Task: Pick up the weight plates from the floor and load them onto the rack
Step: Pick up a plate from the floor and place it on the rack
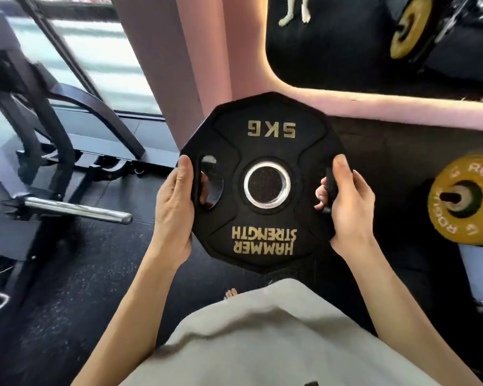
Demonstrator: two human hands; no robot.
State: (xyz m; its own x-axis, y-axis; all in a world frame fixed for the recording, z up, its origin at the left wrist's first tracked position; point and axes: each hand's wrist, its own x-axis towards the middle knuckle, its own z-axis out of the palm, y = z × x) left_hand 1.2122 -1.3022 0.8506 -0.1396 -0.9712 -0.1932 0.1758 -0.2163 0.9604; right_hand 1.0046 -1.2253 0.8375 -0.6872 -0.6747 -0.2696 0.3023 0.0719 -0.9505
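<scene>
A grey shirt front [262, 338] fills the bottom of the view, with two bare forearms reaching out from it and a bare toe tip [230, 293] on the dark rubber floor [76, 274] below.

The black plate [262, 151], marked 5 KG, is off the floor, held roughly flat and facing up in front of the chest. The left hand [175, 210] wraps its fingers through the left grip slot, thumb along the rim. The right hand [346, 210] curls round the right grip bar, fingertips showing through the slot.

To the left, a chrome peg [78, 211] juts from a dark machine frame [37, 129]; it looks like the loading point. To the right, a yellow plate [463, 210] sits on its own post.

The risks from here, as I judge them: the plate's centre hole must be turned upright to meet the peg, and a misjudged swing could knock the rim against the peg end. A loosened grip during that turn could drop the plate onto the bare foot beneath.
</scene>
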